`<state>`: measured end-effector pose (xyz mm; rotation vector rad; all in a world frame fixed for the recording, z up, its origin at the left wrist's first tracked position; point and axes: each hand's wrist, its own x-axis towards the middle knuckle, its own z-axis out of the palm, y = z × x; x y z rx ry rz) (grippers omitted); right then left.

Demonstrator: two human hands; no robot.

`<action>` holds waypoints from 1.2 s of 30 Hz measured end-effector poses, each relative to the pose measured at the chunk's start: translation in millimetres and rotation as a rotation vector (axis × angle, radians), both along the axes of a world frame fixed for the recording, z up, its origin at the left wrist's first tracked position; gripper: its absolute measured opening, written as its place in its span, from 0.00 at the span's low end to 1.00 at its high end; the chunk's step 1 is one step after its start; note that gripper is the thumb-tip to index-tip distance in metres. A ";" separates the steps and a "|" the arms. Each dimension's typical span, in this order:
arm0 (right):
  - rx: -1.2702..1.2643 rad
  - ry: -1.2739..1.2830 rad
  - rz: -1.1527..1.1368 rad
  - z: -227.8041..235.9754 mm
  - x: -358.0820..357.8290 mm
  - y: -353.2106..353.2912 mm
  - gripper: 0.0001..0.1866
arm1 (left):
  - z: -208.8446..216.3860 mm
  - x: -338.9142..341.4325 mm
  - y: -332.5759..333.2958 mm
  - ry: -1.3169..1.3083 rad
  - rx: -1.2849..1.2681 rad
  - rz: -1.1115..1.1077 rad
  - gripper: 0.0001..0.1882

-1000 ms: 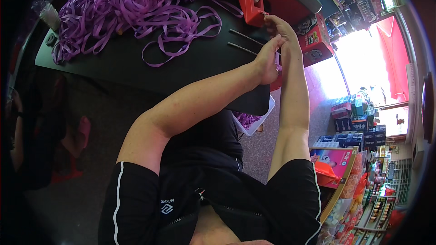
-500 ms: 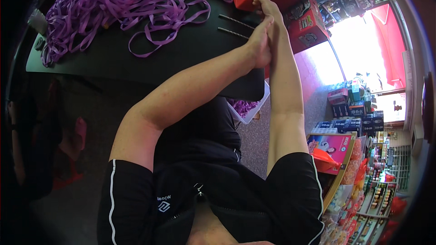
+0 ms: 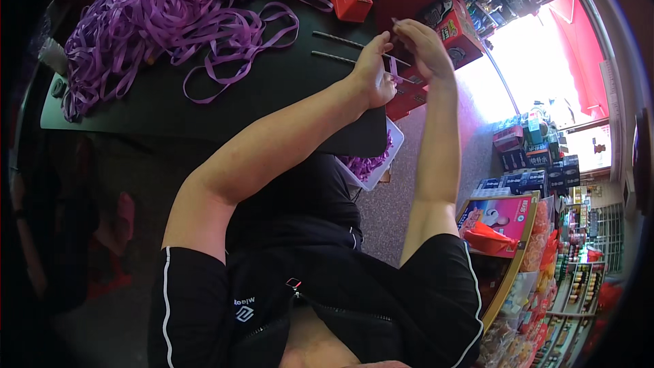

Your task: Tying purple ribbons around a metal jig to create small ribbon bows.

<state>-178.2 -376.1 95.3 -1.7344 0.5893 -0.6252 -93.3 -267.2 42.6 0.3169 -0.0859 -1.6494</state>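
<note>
Two thin twisted metal rods (image 3: 337,39) jut out side by side at the dark table's right end. A short strip of purple ribbon (image 3: 394,67) crosses them. My left hand (image 3: 372,73) is beside the rods, thumb raised, its curled fingers closed at the strip's lower part. Across from it my right hand (image 3: 426,48) is bent inward, its fingertips pinched together with a small purple bit showing at them. A big tangled heap of purple ribbon (image 3: 163,24) covers the table's far left, with a loose loop trailing toward the rods.
A red tape dispenser (image 3: 349,0) stands behind the rods. Below the table's (image 3: 272,82) right corner, a white bin (image 3: 390,158) contains purple pieces. A red box (image 3: 458,31) is beyond my right hand. Stocked shelves and a pink box (image 3: 501,215) line the right; a person's arm (image 3: 24,245) is far left.
My hands have come apart: the right has moved away to the right and bent inward, and the left has turned thumb up. The ribbon strip across the rods now shows between them.
</note>
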 end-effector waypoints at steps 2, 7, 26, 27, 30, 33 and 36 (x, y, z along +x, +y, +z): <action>-0.082 0.048 0.052 5.8 -27.2 3.2 0.08 | -5.2 -5.0 -2.8 0.021 -0.029 -0.015 0.30; -0.288 0.280 0.133 16.9 -49.2 19.8 0.12 | -7.2 -5.3 0.1 0.001 -0.106 -0.057 0.33; 0.316 0.071 -0.041 -22.8 -70.8 3.8 0.19 | -19.2 -7.9 -8.5 -0.192 -0.080 0.039 0.05; 0.456 -0.008 -0.055 -25.6 -71.2 1.8 0.20 | -21.0 -5.8 -10.1 -0.181 -0.094 0.018 0.04; 0.292 -0.151 -0.212 -34.2 -63.6 9.0 0.20 | -25.4 -3.7 -12.7 -0.176 -0.095 0.007 0.04; 0.055 -0.167 -0.080 -43.0 -64.4 19.1 0.17 | -27.4 -3.0 -12.6 -0.179 -0.110 0.026 0.05; 0.111 -0.166 -0.108 -50.1 -62.0 23.2 0.12 | -22.3 -6.8 -9.0 -0.203 -0.116 0.028 0.06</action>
